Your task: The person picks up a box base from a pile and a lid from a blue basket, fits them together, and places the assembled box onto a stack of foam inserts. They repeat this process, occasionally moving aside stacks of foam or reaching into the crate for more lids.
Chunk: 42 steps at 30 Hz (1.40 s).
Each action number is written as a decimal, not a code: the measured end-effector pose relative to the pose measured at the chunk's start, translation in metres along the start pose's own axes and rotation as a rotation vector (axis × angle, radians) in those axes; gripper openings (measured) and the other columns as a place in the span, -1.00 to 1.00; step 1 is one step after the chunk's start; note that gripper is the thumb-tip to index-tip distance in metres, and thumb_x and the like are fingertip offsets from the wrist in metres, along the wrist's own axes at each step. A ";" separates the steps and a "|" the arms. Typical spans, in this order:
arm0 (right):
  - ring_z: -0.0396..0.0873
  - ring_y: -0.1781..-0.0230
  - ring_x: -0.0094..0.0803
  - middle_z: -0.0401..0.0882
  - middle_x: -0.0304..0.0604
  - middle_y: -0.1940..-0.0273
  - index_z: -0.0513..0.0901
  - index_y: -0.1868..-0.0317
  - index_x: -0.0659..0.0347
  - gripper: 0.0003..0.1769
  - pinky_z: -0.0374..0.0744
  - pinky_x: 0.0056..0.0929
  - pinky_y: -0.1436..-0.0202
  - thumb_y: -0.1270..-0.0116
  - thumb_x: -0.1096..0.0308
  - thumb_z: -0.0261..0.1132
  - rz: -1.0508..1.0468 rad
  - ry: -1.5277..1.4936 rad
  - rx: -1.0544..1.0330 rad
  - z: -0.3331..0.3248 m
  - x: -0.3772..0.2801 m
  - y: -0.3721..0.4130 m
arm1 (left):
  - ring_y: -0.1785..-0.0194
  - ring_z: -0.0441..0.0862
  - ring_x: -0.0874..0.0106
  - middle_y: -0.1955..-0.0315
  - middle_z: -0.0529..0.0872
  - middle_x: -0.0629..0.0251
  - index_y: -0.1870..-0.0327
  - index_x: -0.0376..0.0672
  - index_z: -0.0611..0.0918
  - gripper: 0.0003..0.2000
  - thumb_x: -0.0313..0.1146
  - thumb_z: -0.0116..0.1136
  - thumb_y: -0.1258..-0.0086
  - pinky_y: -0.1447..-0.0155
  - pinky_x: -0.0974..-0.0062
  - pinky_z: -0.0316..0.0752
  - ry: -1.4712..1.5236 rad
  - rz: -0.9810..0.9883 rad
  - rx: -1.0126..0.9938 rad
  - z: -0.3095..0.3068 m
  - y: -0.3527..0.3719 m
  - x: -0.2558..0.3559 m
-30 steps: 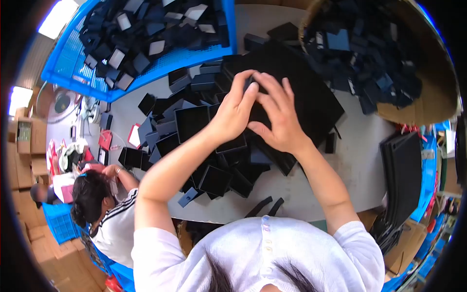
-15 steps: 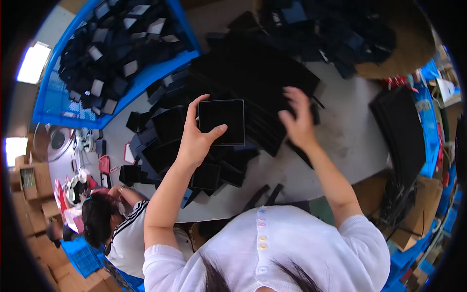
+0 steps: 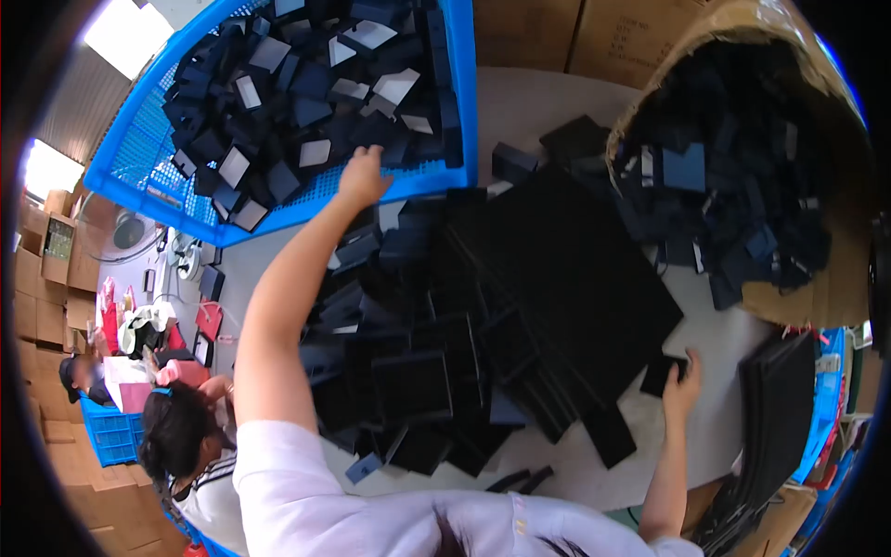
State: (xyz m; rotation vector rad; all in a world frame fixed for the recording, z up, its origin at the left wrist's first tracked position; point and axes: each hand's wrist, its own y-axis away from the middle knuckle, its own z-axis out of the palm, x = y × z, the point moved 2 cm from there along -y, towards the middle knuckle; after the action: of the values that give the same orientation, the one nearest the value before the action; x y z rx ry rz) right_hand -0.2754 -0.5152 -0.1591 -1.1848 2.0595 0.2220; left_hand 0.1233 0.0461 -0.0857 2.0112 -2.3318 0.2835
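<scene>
My left hand [image 3: 364,176] reaches over the near rim of a blue plastic crate [image 3: 325,200]. Its fingers are stretched toward the dark box parts [image 3: 311,111] heaped in the crate, some with white inner faces, and I see nothing gripped in it. On the right, my right hand [image 3: 683,385] pinches a small black flat piece [image 3: 661,375] between thumb and fingers, just above the table. Between my arms lie a stack of black sheets [image 3: 566,288] and a pile of black square trays or boxes [image 3: 410,385].
A torn cardboard carton [image 3: 807,302] spilling dark blue box parts stands at the right back. Black folded sheets [image 3: 775,408] lean at the right table edge. To the left sits another person [image 3: 181,432], near a fan [image 3: 125,227]. Brown cartons [image 3: 608,37] stand behind.
My left hand has let go of the black square box and moved up to the crate. My right hand has moved down and right and now holds a small black piece. The view has shifted.
</scene>
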 end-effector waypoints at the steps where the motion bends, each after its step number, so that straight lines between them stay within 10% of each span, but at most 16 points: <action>1: 0.59 -0.09 -0.18 0.59 0.09 -0.06 0.46 -0.21 0.31 -0.53 0.51 -0.27 -0.18 -0.27 0.56 0.20 -0.044 0.038 0.068 -0.006 -0.003 0.000 | -0.06 0.58 -0.05 -0.09 0.51 -0.04 -0.31 -0.12 0.36 -0.27 -0.27 0.41 -0.06 -0.12 0.17 0.55 -0.069 -0.009 0.034 0.034 -0.017 -0.002; 10: 0.56 0.03 -0.40 0.59 -0.02 0.02 0.47 -0.14 0.32 -0.68 0.47 -0.48 -0.10 -0.39 0.53 0.16 -0.030 0.064 0.325 -0.041 -0.050 -0.009 | 0.09 0.65 -0.09 0.03 0.49 0.00 -0.37 0.07 0.26 -0.34 -0.29 0.21 -0.21 0.09 -0.02 0.61 -0.409 -0.209 0.014 0.130 -0.090 0.004; 16: 0.29 0.42 -0.74 0.43 -0.39 0.37 0.53 -0.02 0.27 -0.78 0.25 -0.71 0.34 -0.38 0.51 0.23 0.124 -0.424 0.142 0.013 -0.119 -0.043 | 0.11 0.68 -0.09 -0.02 0.59 -0.17 -0.29 0.07 0.30 -0.48 -0.36 0.05 -0.26 0.13 0.19 0.64 -0.072 -0.386 -0.056 0.055 -0.048 -0.021; 18: 0.14 0.51 -0.79 0.33 -0.48 0.47 0.54 0.00 0.24 -0.79 0.12 -0.70 0.44 -0.37 0.49 0.26 0.034 -0.635 0.157 0.044 -0.149 -0.054 | 0.02 0.67 -0.04 -0.04 0.58 -0.19 -0.35 0.12 0.27 -0.42 -0.52 -0.16 -0.24 -0.01 0.15 0.60 0.596 -0.685 -0.228 -0.005 0.002 0.012; 22: 0.19 0.51 -0.77 0.35 -0.49 0.49 0.58 0.05 0.23 -0.81 0.16 -0.69 0.47 -0.34 0.49 0.28 -0.047 -0.763 -0.042 0.076 -0.251 -0.052 | -0.08 0.60 0.01 -0.05 0.56 -0.13 -0.35 0.10 0.28 -0.37 -0.66 -0.24 -0.22 -0.08 0.18 0.56 0.811 -0.174 -0.091 -0.049 0.082 0.055; 26: 0.36 0.47 -0.72 0.49 -0.39 0.41 0.61 0.07 0.23 -0.80 0.33 -0.70 0.40 -0.31 0.45 0.32 -0.193 -1.018 -0.173 0.100 -0.334 -0.032 | -0.26 0.45 0.23 -0.16 0.48 -0.03 -0.32 -0.14 0.32 -0.64 -0.32 -0.16 -0.56 -0.29 0.34 0.34 0.968 -0.009 -0.087 -0.094 0.153 0.144; 29: 0.52 0.15 -0.29 0.59 -0.13 0.17 0.65 0.00 0.19 -0.75 0.50 -0.35 0.02 -0.33 0.39 0.27 -0.444 -0.712 -0.095 0.094 -0.350 -0.023 | -0.24 0.41 0.34 -0.12 0.49 0.10 -0.28 -0.24 0.34 -0.63 -0.21 -0.28 -0.63 -0.34 0.44 0.24 1.204 0.136 0.006 -0.098 0.180 0.183; 34: 0.04 -0.46 -0.01 0.04 0.06 -0.47 0.30 -0.40 0.19 -0.49 0.06 -0.17 -0.50 -0.53 0.18 0.00 -0.498 -0.654 -0.301 0.083 -0.336 -0.008 | -0.15 0.45 0.42 -0.07 0.51 0.12 -0.25 -0.20 0.36 -0.64 -0.20 -0.10 -0.57 -0.26 0.48 0.31 1.305 0.106 0.072 -0.111 0.203 0.217; 39: 0.19 -0.43 -0.16 0.14 0.01 -0.44 0.08 -0.48 0.22 -0.37 0.11 -0.22 -0.48 -0.53 0.14 0.00 -0.336 -1.092 -0.422 0.047 -0.301 -0.006 | 0.13 0.58 0.49 0.18 0.62 0.20 -0.11 -0.13 0.42 -0.63 -0.50 0.24 -0.33 0.08 0.53 0.53 1.464 -0.095 -0.072 -0.099 0.201 0.213; 42: 0.48 -0.18 -0.28 0.44 -0.01 -0.25 0.34 -0.30 0.28 -0.55 0.44 -0.38 -0.21 -0.42 0.42 0.07 -0.202 -0.758 -0.167 0.024 -0.218 -0.009 | -0.12 0.44 0.33 0.00 0.53 0.08 -0.15 -0.14 0.43 -0.61 -0.28 0.24 -0.36 -0.22 0.37 0.36 1.052 -0.071 0.106 -0.108 0.198 0.170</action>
State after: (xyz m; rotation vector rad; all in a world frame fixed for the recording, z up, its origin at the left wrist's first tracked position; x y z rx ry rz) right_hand -0.1901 -0.3611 -0.0279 -1.1602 1.2715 0.6446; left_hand -0.1064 -0.0743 0.0262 1.3898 -1.5689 1.1358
